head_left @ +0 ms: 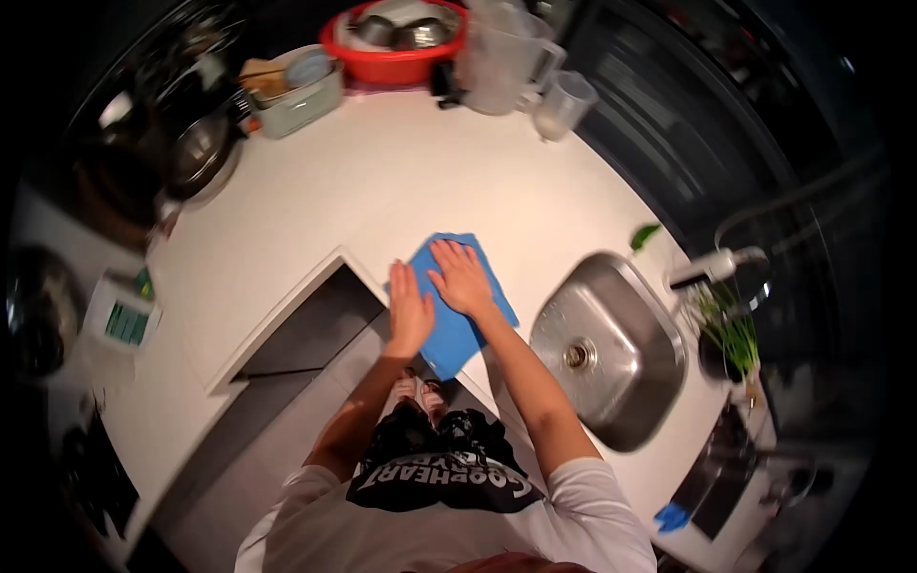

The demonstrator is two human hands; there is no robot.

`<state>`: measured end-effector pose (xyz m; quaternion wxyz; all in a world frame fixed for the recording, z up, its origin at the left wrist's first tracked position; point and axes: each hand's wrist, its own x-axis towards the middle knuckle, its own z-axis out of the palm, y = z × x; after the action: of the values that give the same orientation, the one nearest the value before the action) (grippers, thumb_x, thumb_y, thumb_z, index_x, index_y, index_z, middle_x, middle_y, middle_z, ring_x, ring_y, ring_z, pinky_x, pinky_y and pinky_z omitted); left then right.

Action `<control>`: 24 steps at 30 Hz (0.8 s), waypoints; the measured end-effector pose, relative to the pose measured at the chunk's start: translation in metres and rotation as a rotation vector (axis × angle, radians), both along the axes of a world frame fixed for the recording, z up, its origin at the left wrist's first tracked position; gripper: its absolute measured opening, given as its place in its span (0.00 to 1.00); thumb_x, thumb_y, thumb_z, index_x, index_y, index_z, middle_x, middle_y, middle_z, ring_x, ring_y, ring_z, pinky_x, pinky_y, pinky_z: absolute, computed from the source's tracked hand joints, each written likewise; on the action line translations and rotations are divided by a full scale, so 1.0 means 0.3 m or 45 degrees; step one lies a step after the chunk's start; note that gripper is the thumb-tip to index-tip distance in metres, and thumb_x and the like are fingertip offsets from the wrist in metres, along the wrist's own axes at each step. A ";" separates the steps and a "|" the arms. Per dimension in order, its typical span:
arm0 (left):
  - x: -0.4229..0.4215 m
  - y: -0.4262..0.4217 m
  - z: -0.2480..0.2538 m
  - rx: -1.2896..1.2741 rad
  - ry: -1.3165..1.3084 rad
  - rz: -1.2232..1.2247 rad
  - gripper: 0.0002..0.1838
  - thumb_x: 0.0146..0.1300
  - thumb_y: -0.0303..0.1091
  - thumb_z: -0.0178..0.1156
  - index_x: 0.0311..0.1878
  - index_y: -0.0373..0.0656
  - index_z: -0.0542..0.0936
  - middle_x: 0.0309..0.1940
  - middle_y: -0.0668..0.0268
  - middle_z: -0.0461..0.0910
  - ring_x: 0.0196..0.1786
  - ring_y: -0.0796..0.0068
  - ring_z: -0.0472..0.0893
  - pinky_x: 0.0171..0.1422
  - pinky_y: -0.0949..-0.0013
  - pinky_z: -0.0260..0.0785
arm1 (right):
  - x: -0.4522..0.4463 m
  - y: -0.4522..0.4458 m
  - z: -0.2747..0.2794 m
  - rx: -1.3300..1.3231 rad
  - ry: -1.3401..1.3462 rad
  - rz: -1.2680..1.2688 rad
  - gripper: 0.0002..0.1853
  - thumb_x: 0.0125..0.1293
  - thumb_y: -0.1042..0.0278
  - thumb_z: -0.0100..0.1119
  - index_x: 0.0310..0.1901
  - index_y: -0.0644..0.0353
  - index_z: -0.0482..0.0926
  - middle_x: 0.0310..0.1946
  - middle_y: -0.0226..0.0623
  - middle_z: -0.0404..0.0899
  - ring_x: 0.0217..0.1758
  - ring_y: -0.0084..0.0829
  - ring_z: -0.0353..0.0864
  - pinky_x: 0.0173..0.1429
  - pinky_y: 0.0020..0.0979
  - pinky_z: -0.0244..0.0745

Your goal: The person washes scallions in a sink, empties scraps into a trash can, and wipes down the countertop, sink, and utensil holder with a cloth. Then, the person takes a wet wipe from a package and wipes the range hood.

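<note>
A blue cloth (pixel 451 334) lies spread on the white countertop (pixel 382 181), its lower corner hanging past the front edge. My right hand (pixel 462 277) rests flat on the upper part of the cloth, fingers stretched out. At the cloth's left edge is my left hand (pixel 411 310), its fingers straight and side by side, pointing away from me. Neither hand appears to grip the cloth. Whether the left palm presses on the cloth or the counter edge I cannot tell.
Right of the cloth is a steel sink (pixel 611 353), with green stalks (pixel 731 334) beyond it. At the back stand a red basin (pixel 396 62) of bowls, a pale green container (pixel 298 103), a clear pitcher (pixel 501 62) and a measuring cup (pixel 565 103). The counter turns a corner on the left.
</note>
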<state>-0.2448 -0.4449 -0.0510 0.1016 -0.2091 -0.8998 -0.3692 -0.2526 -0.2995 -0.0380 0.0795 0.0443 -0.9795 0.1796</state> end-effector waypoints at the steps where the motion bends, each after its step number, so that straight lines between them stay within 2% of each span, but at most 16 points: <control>1: -0.028 0.000 0.006 -0.046 -0.041 -0.022 0.31 0.57 0.28 0.56 0.62 0.23 0.61 0.67 0.36 0.55 0.71 0.41 0.52 0.75 0.51 0.44 | 0.025 -0.015 -0.018 0.025 0.007 -0.020 0.28 0.68 0.53 0.45 0.66 0.59 0.63 0.68 0.40 0.61 0.72 0.39 0.56 0.74 0.43 0.47; 3: -0.086 0.005 -0.035 -0.155 0.009 -0.106 0.32 0.56 0.31 0.58 0.61 0.24 0.63 0.66 0.37 0.57 0.71 0.40 0.53 0.73 0.48 0.46 | 0.017 -0.007 -0.031 0.101 0.065 -0.073 0.28 0.68 0.54 0.46 0.66 0.59 0.64 0.68 0.39 0.61 0.72 0.39 0.56 0.74 0.43 0.48; 6: -0.124 0.034 -0.036 -0.098 -0.030 -0.236 0.30 0.54 0.32 0.62 0.59 0.28 0.66 0.65 0.37 0.58 0.71 0.40 0.53 0.72 0.47 0.46 | 0.111 0.021 -0.032 -0.028 0.168 -0.144 0.26 0.66 0.57 0.50 0.63 0.60 0.67 0.66 0.41 0.63 0.71 0.39 0.58 0.72 0.42 0.52; 7: -0.117 0.049 -0.020 -0.088 0.012 -0.275 0.24 0.53 0.29 0.63 0.53 0.32 0.71 0.62 0.39 0.62 0.68 0.40 0.58 0.69 0.47 0.50 | 0.155 0.031 -0.027 -0.071 0.216 -0.189 0.24 0.65 0.59 0.51 0.60 0.60 0.69 0.65 0.41 0.66 0.69 0.39 0.60 0.70 0.41 0.55; 9: -0.089 0.083 0.006 -0.044 -0.130 -0.502 0.18 0.54 0.28 0.62 0.48 0.34 0.74 0.59 0.42 0.67 0.65 0.41 0.62 0.66 0.47 0.53 | 0.258 0.042 -0.017 -0.159 0.315 -0.263 0.20 0.64 0.62 0.54 0.55 0.61 0.73 0.61 0.43 0.70 0.66 0.40 0.66 0.66 0.40 0.61; 10: -0.072 0.106 0.025 -0.026 -0.202 -0.609 0.15 0.54 0.27 0.62 0.45 0.34 0.75 0.57 0.43 0.69 0.63 0.42 0.64 0.65 0.47 0.54 | 0.311 0.052 0.000 -0.177 0.214 -0.338 0.19 0.64 0.63 0.54 0.54 0.61 0.74 0.59 0.44 0.72 0.63 0.41 0.68 0.63 0.39 0.63; 11: -0.038 0.145 0.041 0.009 -0.093 -0.650 0.09 0.54 0.26 0.62 0.38 0.36 0.77 0.47 0.49 0.76 0.52 0.49 0.74 0.54 0.53 0.64 | 0.372 0.068 0.020 -0.198 0.114 -0.413 0.18 0.64 0.64 0.55 0.54 0.62 0.74 0.56 0.45 0.73 0.59 0.41 0.71 0.61 0.38 0.66; 12: -0.001 0.183 0.076 0.051 -0.235 -0.749 0.09 0.55 0.27 0.63 0.38 0.36 0.78 0.45 0.50 0.77 0.48 0.51 0.75 0.51 0.56 0.66 | 0.435 0.086 0.043 -0.222 0.013 -0.487 0.18 0.64 0.64 0.55 0.53 0.63 0.75 0.54 0.46 0.74 0.56 0.42 0.74 0.59 0.36 0.69; 14: 0.068 0.270 0.148 0.132 -0.530 -0.938 0.08 0.55 0.29 0.63 0.37 0.36 0.78 0.40 0.51 0.78 0.42 0.55 0.78 0.43 0.61 0.70 | 0.556 0.128 0.092 -0.751 -0.135 -0.892 0.15 0.66 0.66 0.53 0.51 0.63 0.75 0.51 0.44 0.76 0.52 0.39 0.76 0.57 0.34 0.71; 15: 0.098 0.317 0.156 0.224 -0.409 -1.067 0.09 0.58 0.31 0.62 0.38 0.37 0.79 0.37 0.53 0.79 0.36 0.57 0.79 0.37 0.65 0.71 | 0.618 0.151 0.116 -1.015 -0.203 -1.083 0.14 0.67 0.66 0.53 0.50 0.63 0.75 0.50 0.43 0.77 0.50 0.37 0.77 0.55 0.32 0.72; 18: 0.200 0.487 0.272 0.365 -0.517 -1.145 0.08 0.60 0.31 0.60 0.41 0.38 0.79 0.39 0.55 0.80 0.40 0.58 0.80 0.40 0.64 0.71 | 0.809 0.254 0.192 -2.250 0.470 -1.193 0.12 0.69 0.68 0.49 0.51 0.62 0.73 0.49 0.39 0.77 0.51 0.32 0.77 0.56 0.30 0.72; 20: 0.253 0.628 0.289 0.499 -0.368 -1.255 0.10 0.62 0.32 0.59 0.44 0.39 0.79 0.41 0.57 0.80 0.37 0.62 0.79 0.39 0.67 0.70 | 0.954 0.368 0.246 -2.372 0.815 -0.841 0.15 0.70 0.69 0.49 0.56 0.62 0.70 0.50 0.35 0.76 0.52 0.28 0.76 0.58 0.30 0.71; 21: 0.285 0.697 0.313 0.557 -0.327 -1.309 0.10 0.62 0.32 0.59 0.46 0.40 0.79 0.42 0.57 0.80 0.37 0.63 0.79 0.38 0.68 0.70 | 1.015 0.417 0.296 -2.312 0.953 -0.810 0.15 0.70 0.69 0.49 0.57 0.62 0.70 0.51 0.35 0.76 0.53 0.28 0.75 0.58 0.30 0.71; 22: 0.316 0.762 0.336 0.612 -0.283 -1.360 0.12 0.62 0.32 0.59 0.47 0.40 0.79 0.43 0.57 0.80 0.36 0.64 0.79 0.38 0.68 0.69 | 1.062 0.460 0.358 -2.250 1.087 -0.772 0.16 0.70 0.69 0.48 0.57 0.63 0.69 0.51 0.36 0.75 0.53 0.27 0.75 0.59 0.31 0.71; 24: 0.388 0.880 0.431 0.574 -0.387 -1.399 0.14 0.62 0.32 0.59 0.50 0.40 0.78 0.45 0.57 0.80 0.38 0.66 0.79 0.40 0.69 0.70 | 1.110 0.548 0.491 -1.881 1.204 -0.662 0.16 0.71 0.70 0.46 0.58 0.62 0.69 0.50 0.34 0.75 0.52 0.26 0.75 0.58 0.31 0.70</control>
<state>-0.1283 -0.1810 0.0782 -0.1913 -0.5608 -0.5645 -0.5746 0.0805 -0.1351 0.1092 0.5185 -0.1709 -0.4601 0.7002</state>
